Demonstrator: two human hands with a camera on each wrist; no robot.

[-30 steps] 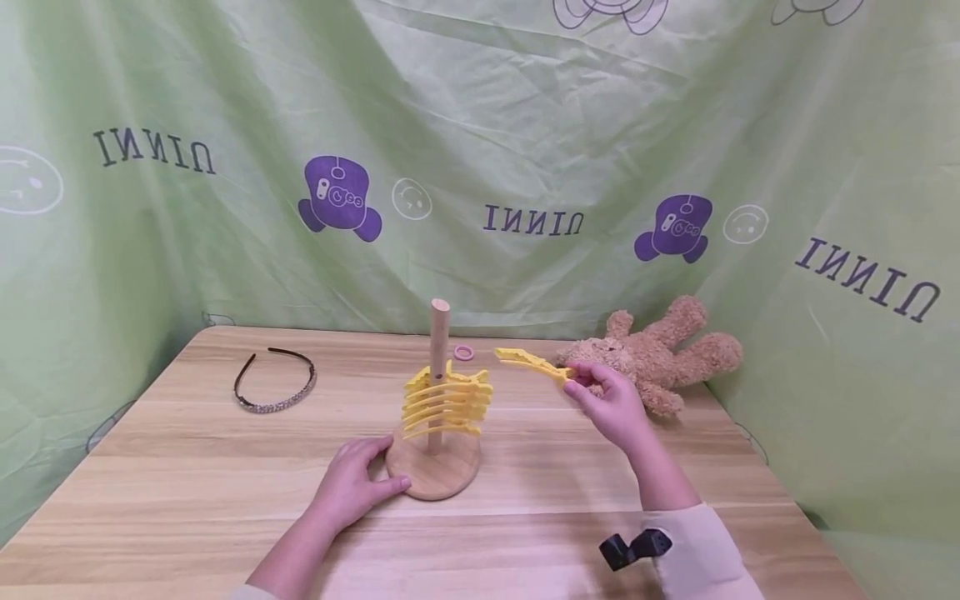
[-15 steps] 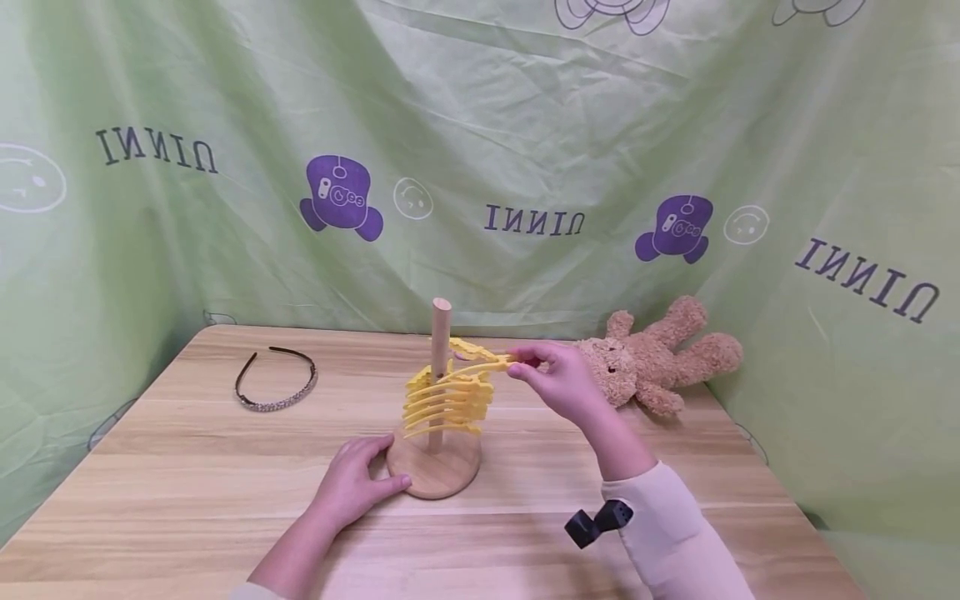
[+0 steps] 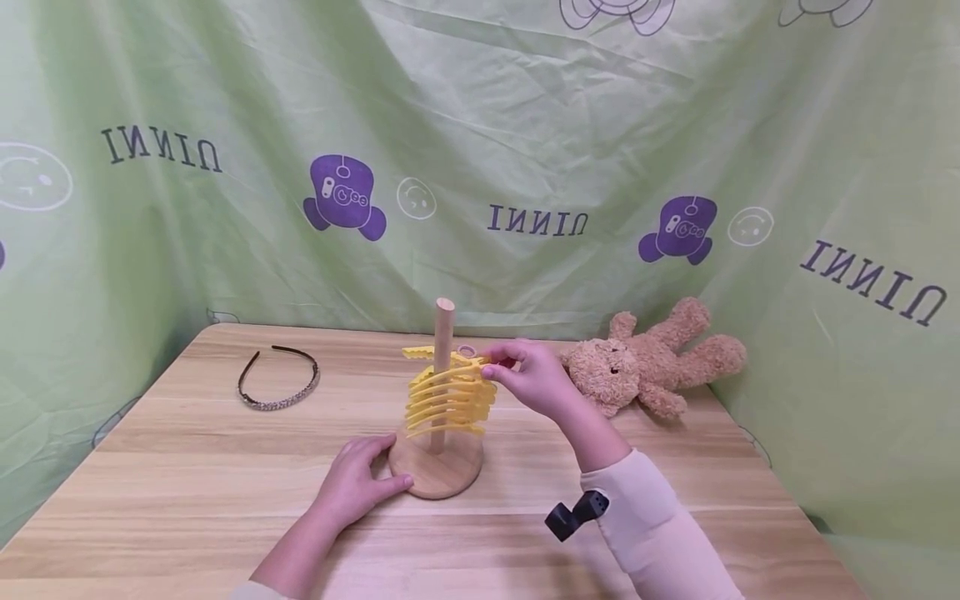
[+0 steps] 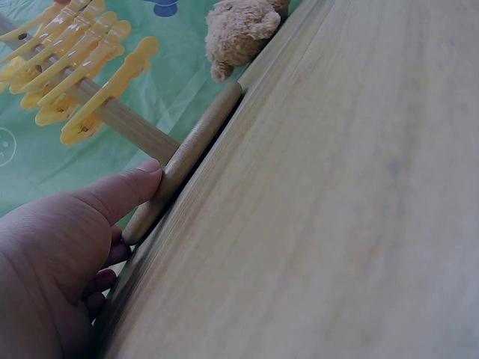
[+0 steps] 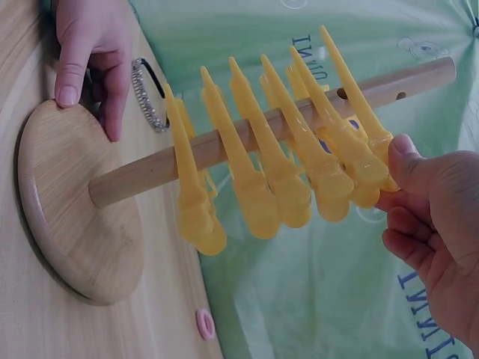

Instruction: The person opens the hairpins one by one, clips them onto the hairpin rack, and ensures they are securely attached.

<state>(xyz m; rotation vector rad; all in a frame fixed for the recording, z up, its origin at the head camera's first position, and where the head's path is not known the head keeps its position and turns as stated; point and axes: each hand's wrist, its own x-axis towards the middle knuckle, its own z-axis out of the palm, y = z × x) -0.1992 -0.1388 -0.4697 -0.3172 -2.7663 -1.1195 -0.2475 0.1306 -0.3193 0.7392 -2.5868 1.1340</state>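
Observation:
A wooden stand with a round base [image 3: 442, 477] and an upright post [image 3: 444, 323] is on the table. Several yellow alligator hair clips [image 5: 247, 172] are stacked along the post. My left hand [image 3: 354, 482] holds the base at its left edge, thumb on top; in the left wrist view, its other fingers lie along the rim. My right hand [image 3: 531, 379] pinches the tail end of the topmost hair clip [image 5: 350, 82] between thumb and fingers. That clip's arms are spread, one on each side of the post, just above the other clips.
A glittery black headband [image 3: 277, 405] lies on the table's left side. Behind the post is a small pink ring [image 3: 466, 351]. A brown teddy bear [image 3: 652, 358] lies at the back right, beyond my right hand. Green cloth [image 3: 480, 150] hangs around the table.
My right hand has moved left from beside the teddy bear to the post, bringing the clip around it with its arms spread. The left hand has stayed on the base.

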